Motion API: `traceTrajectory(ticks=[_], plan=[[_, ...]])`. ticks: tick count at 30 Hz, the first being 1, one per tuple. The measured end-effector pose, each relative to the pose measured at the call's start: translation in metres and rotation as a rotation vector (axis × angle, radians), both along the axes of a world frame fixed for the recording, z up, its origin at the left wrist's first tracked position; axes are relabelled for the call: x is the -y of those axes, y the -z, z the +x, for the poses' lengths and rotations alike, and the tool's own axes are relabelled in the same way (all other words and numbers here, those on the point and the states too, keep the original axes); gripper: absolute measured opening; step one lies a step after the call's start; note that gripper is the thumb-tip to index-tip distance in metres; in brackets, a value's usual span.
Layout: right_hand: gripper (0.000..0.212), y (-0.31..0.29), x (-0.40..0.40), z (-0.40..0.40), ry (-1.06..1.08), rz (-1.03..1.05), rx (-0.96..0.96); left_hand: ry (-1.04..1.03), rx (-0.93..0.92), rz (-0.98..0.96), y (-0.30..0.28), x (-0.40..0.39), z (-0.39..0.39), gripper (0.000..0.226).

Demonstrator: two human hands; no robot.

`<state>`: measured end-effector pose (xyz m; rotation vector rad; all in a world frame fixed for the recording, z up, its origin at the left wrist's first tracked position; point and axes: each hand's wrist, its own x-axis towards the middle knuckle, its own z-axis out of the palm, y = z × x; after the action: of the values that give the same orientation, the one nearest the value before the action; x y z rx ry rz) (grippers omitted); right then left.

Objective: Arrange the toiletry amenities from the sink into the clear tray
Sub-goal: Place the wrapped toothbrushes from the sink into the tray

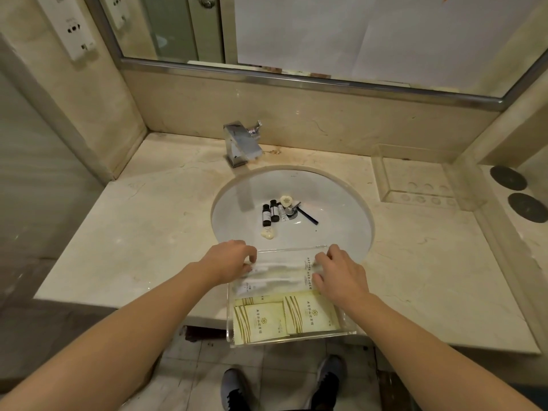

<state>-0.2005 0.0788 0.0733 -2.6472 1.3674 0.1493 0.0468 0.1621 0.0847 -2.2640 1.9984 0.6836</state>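
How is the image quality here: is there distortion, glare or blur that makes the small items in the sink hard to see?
Head view: wide-angle bending curves the chrome mirror frame and the counter edges; warm dim light; a soft shadow under the square chrome faucet; the small dark bottles in the white sink basin look slightly soft.

A clear tray (350, 332) sits at the surface's front edge, overhanging it, its far end over the sink (341, 197). Inside lie two long white packets (281, 269) across the far half and yellow sachets (310, 314) in the near half. In the white sink lie two dark bottles (270, 213), a small tube (281, 212), two cream soaps (286, 200) and a dark razor (308, 216).
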Motion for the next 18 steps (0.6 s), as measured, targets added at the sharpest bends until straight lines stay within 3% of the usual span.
traceTrajectory(ticks=[7, 13, 18], plan=[[0.033, 0.003, 0.003, -0.002, -0.043, 0.006, -0.017, 0.043, -0.006, 0.045, -0.002, 0.000, -0.001, 0.024], [0.031, 0.007, 0.003, -0.003, -0.049, -0.043, 0.039, 0.086, 0.004, 0.120, -0.004, 0.000, -0.002, 0.047], [0.031, 0.013, 0.007, 0.000, -0.065, -0.056, 0.064, 0.097, 0.020, 0.131, -0.001, 0.002, -0.005, 0.049]])
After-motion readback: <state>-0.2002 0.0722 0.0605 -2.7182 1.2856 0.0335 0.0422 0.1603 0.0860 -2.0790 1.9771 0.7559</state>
